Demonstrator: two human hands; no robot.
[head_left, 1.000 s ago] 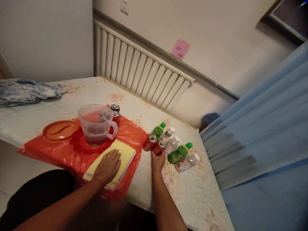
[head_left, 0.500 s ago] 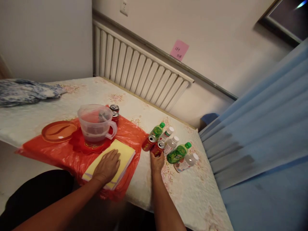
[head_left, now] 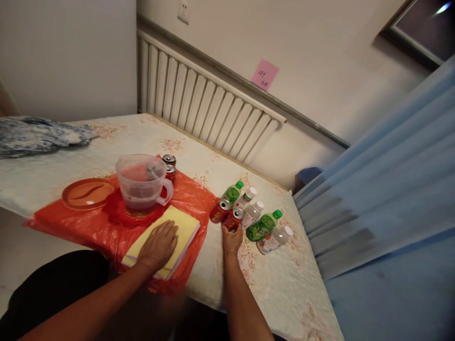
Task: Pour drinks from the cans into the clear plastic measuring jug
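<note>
My left hand (head_left: 159,245) lies flat on a stack of folded yellow cloth or paper (head_left: 183,222), fingers stretched out. With my right hand (head_left: 232,240) I grip the lower part of a red drink can (head_left: 232,219), which stands upright on the table. Touching or close beside it is another red can (head_left: 219,210). Behind and to the right stand green bottles (head_left: 262,226) and clear bottles with white caps (head_left: 253,214). A clear plastic measuring jug (head_left: 137,182) holding some liquid stands on a red scalloped dish (head_left: 117,210), left of the yellow stack.
A red plastic bag (head_left: 81,225) is spread under the jug and stack, with a round orange lid (head_left: 88,193) on it. Two cans (head_left: 169,170) stand behind the jug. Patterned fabric (head_left: 39,135) lies far left. A radiator (head_left: 206,94) lines the wall; a blue curtain (head_left: 384,189) hangs right.
</note>
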